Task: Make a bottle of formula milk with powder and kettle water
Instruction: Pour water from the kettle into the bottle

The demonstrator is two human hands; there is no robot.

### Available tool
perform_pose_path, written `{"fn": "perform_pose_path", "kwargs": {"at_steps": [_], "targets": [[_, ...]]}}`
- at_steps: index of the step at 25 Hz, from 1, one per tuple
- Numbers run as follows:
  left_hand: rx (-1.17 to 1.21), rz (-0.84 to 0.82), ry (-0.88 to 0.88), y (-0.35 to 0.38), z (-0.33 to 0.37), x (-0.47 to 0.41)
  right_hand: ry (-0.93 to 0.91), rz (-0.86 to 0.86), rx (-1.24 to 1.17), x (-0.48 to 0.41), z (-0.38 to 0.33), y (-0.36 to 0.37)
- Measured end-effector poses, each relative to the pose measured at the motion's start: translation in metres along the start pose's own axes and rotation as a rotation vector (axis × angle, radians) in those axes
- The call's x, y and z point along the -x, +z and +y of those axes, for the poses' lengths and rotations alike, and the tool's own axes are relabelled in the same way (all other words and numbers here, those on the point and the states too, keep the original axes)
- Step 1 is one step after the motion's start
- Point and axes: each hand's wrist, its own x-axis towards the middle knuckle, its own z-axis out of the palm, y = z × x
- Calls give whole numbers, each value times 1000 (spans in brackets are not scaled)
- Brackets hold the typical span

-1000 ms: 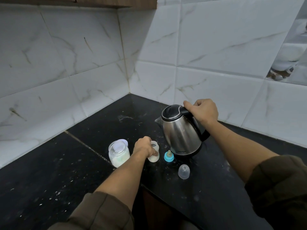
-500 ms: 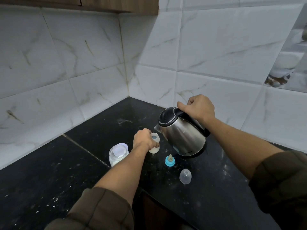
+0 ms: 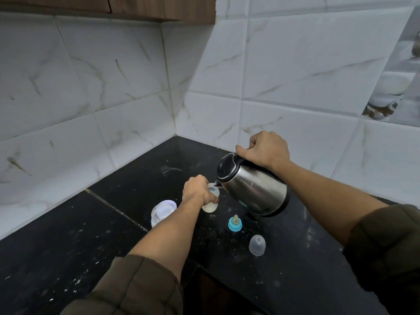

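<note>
I see a black counter [image 3: 68, 246], flecked with white, running into a corner of white veined tiles [image 3: 295, 64]. A wood cabinet [image 3: 159, 7] hangs above, and a patterned tile [image 3: 397, 76] sits far right.

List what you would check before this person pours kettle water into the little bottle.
1. Left hand grips the bottle: ok.
2. Right hand holds the tilted kettle by its handle: ok.
3. Spout sits just above the bottle's open mouth: ok.
4. Water level inside the bottle: cannot tell.
5. Teat and clear cap lie on the counter, apart from the bottle: ok.
</note>
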Motion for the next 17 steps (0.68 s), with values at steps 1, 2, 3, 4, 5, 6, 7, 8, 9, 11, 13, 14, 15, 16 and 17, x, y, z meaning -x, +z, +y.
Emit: {"fn": "perform_pose_path", "kwargs": {"at_steps": [1, 2, 3, 4, 5, 6, 7, 8, 9, 11, 13, 14, 15, 16, 17], "targets": [[-7, -1, 3, -1, 0, 0, -9, -1, 7, 0, -1, 0], [-12, -4, 4, -1, 0, 0, -16, -6, 13, 0, -1, 0], [-15, -10, 6, 0, 0, -1, -21, -12, 19, 0, -2, 0], [-15, -17, 5, 0, 0, 0, -26, -18, 27, 1, -3, 0], [-14, -21, 4, 1, 0, -1, -31, -22, 39, 0, -5, 0], [-11, -24, 2, 3, 0, -1, -36, -24, 53, 0, -6, -1], [-11, -26, 2, 4, 0, -1, -40, -26, 63, 0, -6, -1], [-12, -29, 2, 4, 0, -1, -43, -27, 71, -1, -7, -1], [-14, -32, 2, 4, 0, -1, -45, -28, 76, -1, -7, -1], [-10, -36, 5, 5, 0, -3, -46, -33, 82, -3, -7, -1], [-3, -38, 7, 4, 0, -4, -49, -35, 87, -3, -7, -2], [0, -38, 5, 3, 1, -4, -52, -34, 88, -3, -7, -3], [1, -39, 3, 2, 1, -4, -54, -32, 89, -3, -7, -3], [3, -42, 1, 1, 1, -4, -52, -32, 88, -3, -7, -3], [2, -44, -1, 1, 1, -4, -49, -31, 88, -3, -7, -3]]}}
